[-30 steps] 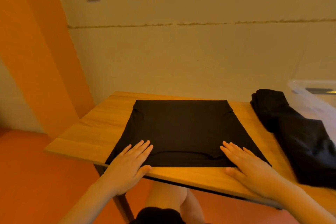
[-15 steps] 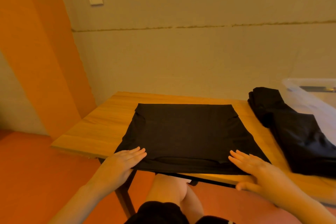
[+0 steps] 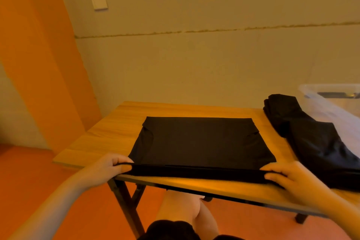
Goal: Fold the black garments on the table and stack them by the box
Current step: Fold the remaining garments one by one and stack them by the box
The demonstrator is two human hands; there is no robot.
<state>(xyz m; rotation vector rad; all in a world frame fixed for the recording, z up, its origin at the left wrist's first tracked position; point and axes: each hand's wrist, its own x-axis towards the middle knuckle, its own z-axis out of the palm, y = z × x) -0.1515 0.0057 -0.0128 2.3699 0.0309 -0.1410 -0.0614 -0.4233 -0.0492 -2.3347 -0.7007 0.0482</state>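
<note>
The black garment (image 3: 202,142) lies crosswise along the worktop (image 3: 116,126) near edge, left hand (image 3: 109,165) and right hand (image 3: 288,177) each pinching a near corner, ready to fold it away.

Black garment (image 3: 202,142), wood-grain table (image 3: 109,138), clear box (image 3: 331,91), orange floor (image 3: 39,171)

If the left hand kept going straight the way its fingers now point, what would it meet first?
The left hand points right along the near hem of the flat black garment, so probably the right hand gripping the other end; depth is uncertain.
</note>
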